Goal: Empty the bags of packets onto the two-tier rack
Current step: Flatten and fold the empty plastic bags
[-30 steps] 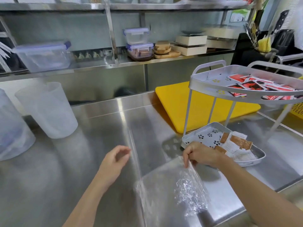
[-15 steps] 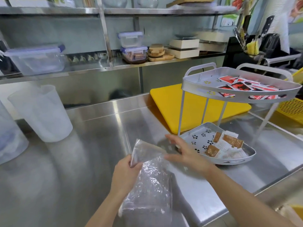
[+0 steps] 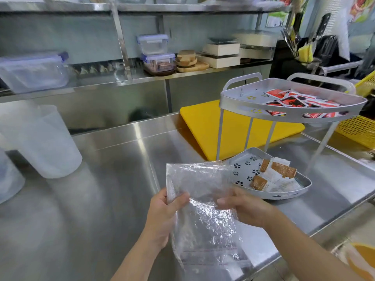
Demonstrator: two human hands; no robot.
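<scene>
Clear bag unlabelled; packets' print unreadable.

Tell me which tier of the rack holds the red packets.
The upper tier holds the red packets. The lower tier, resting on the steel counter, holds brown and white packets instead.

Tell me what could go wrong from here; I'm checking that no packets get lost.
The clear bag, held by the left hand and right hand, looks empty, but its crinkled film could hide a packet. It hangs over the counter edge, so a leftover might fall. The brown packets crowd one end of the lower tier.
</scene>
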